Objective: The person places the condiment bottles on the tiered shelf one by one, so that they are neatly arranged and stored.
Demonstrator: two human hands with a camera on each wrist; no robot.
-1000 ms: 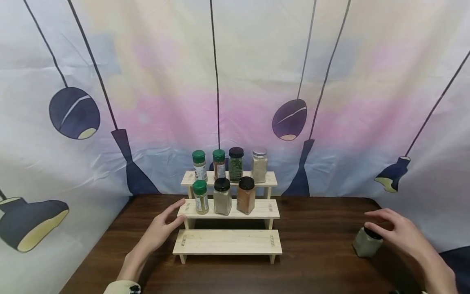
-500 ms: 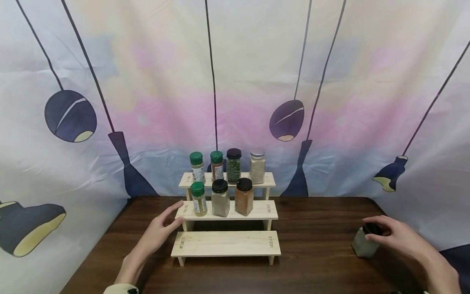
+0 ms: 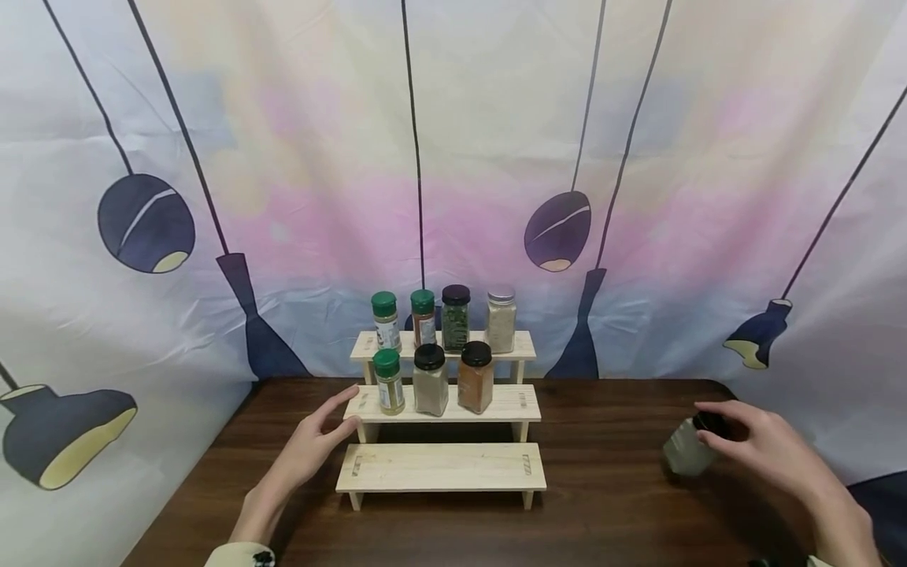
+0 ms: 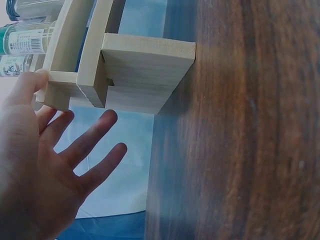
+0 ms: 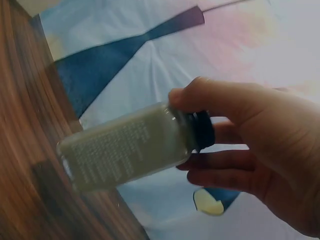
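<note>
My right hand [image 3: 768, 445] grips a square glass spice jar [image 3: 689, 449] by its black lid and neck. The jar is tilted, and its greyish-green contents and white printed lettering show in the right wrist view, where the jar [image 5: 125, 145] has its base toward the table. My left hand [image 3: 312, 441] holds the left end of the middle tier of a three-tier wooden spice rack [image 3: 439, 468]. In the left wrist view, the thumb [image 4: 32, 85] is against the rack's board [image 4: 65, 76], two fingers lie along its other side, and the other two spread away from it.
Green-lidded shaker [image 3: 390, 392], grey-beige jar [image 3: 430, 390] and orange-brown jar [image 3: 475, 386] stand on the middle tier. The top tier [image 3: 524, 345] bears several more spice jars. A printed curtain [image 3: 468, 157] hangs behind the dark wood table [image 3: 602, 504].
My right hand has closed around the jar's lid, then tilted the jar and shifted it a little left and up. The left hand stays at the rack.
</note>
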